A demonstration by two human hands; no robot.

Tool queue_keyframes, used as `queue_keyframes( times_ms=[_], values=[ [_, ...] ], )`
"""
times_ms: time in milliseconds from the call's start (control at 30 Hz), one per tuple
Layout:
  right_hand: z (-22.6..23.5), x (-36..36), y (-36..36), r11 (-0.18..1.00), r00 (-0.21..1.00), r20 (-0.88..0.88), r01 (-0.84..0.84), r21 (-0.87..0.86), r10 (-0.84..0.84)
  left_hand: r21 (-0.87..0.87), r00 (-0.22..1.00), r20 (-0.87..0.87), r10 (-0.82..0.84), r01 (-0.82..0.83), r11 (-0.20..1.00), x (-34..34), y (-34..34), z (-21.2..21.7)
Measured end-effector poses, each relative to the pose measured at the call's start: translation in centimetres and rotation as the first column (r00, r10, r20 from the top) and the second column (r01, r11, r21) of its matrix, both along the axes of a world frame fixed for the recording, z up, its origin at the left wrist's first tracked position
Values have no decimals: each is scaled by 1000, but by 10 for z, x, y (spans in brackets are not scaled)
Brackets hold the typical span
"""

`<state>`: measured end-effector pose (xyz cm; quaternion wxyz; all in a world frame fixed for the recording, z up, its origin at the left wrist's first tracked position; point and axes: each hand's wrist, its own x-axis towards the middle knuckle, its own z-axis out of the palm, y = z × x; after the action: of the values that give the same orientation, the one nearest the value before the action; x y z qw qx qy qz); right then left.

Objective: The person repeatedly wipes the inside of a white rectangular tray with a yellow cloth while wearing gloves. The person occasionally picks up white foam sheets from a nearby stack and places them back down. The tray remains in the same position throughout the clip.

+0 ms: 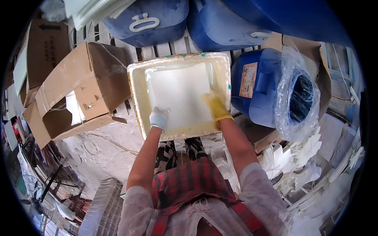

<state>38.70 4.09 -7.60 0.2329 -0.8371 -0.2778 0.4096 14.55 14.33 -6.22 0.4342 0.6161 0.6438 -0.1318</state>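
A flat white sheet lies in a pale, milky liquid inside a foam box with worn, stained walls. My left hand, in a whitish glove, grips the sheet's left side near its lower corner. On the other side, my right hand wears a yellow rubber glove and has the sheet's right edge between its fingers. Parts of the right fingers dip into the liquid and are hard to make out. What the sheet is made of cannot be told.
Beyond the box stand blue plastic drums on a slatted pallet. A cut-open blue barrel with plastic wrap lies close on the right. An opened cardboard carton is at the left. White broken pieces pile up at lower right.
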Motion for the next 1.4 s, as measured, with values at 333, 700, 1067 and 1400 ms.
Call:
queue_keyframes(
  times_ms=[333, 700, 1067, 1400],
  values=[
    [29, -22, 28, 935, 994, 107, 65, -348, -29, 98, 964, -153, -219, 235, 967, -17, -30, 87],
    [-39, -47, 125, 701, 576, 401, -613, -365, 713, 354, 990, 80, -114, 79, 932, -102, -114, 101],
    [-57, -101, 157, 505, 372, 345, -695, -512, 862, 335, 999, 38, -11, -2, 942, -146, -146, 71],
    [-52, -140, 171, 386, 320, 216, -729, -565, 922, 369, 987, 56, 152, -162, 915, -159, -145, 66]
  ],
)
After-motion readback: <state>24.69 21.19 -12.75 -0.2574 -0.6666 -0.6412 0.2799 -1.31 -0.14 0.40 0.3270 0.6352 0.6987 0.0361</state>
